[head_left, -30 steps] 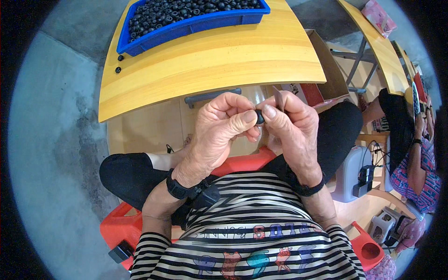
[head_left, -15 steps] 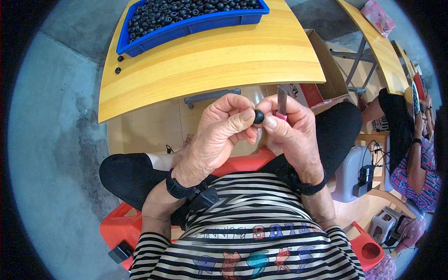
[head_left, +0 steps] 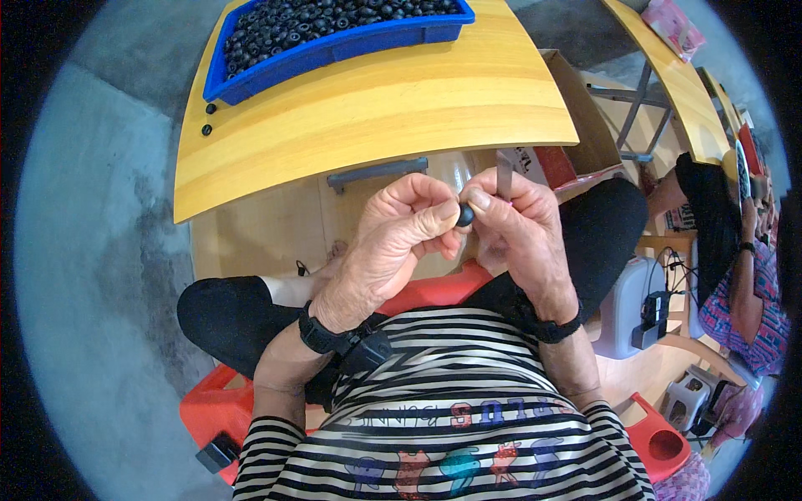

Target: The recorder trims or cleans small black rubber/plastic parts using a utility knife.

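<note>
A small, round black part (head_left: 464, 216), glossy like rubber or plastic, sits between my fingertips above my lap. My left hand (head_left: 386, 238) pinches it from the left with thumb and forefinger, the other fingers curled. From the right, my right hand (head_left: 528, 238) has its thumb and forefinger closed at the part's upper edge. That hand also grips a small knife, whose flat grey blade (head_left: 504, 174) points up past the forefinger; its handle is mostly hidden by the fingers. A blue tray (head_left: 351, 55) heaped with similar black parts (head_left: 313, 25) stands on the table ahead.
The yellow wooden table (head_left: 376, 113) ends just beyond my hands. Two loose black parts (head_left: 207, 129) lie near its left edge. Under its right side is an open cardboard box (head_left: 576, 117). Another person (head_left: 752, 292) sits at far right, near a grey-white stool (head_left: 631, 305).
My right thumb has shifted up and left onto the upper edge of the black part. The knife's pink handle, visible before, is now almost covered. My left hand keeps its pinch.
</note>
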Demonstrator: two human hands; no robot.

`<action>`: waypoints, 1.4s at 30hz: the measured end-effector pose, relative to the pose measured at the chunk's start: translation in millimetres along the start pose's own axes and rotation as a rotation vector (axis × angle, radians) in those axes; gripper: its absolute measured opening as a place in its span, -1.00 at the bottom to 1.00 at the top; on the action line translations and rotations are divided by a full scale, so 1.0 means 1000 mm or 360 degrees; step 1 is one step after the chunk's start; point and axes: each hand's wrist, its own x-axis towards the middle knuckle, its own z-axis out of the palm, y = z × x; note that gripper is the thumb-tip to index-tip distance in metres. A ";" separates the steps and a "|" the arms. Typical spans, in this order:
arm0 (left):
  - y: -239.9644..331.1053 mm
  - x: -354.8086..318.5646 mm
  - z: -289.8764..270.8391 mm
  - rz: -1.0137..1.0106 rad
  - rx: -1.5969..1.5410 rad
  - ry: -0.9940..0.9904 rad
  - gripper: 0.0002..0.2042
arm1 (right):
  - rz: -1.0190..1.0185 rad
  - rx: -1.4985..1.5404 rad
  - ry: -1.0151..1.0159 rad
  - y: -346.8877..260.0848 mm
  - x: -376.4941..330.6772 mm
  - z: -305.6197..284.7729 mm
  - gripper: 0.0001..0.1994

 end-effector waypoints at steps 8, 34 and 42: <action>-0.014 0.010 -0.012 0.0035 0.0207 0.0139 -0.88 | -0.0209 -0.0541 0.0008 0.015 0.004 -0.006 -0.83; 0.180 0.106 -0.080 0.1541 0.3147 0.1006 -0.79 | 0.0085 0.0230 0.0732 0.020 0.069 -0.216 -0.70; 0.179 0.118 -0.082 0.1473 0.2899 0.1058 -0.82 | 0.0123 0.0432 0.0626 0.038 0.041 -0.181 -0.78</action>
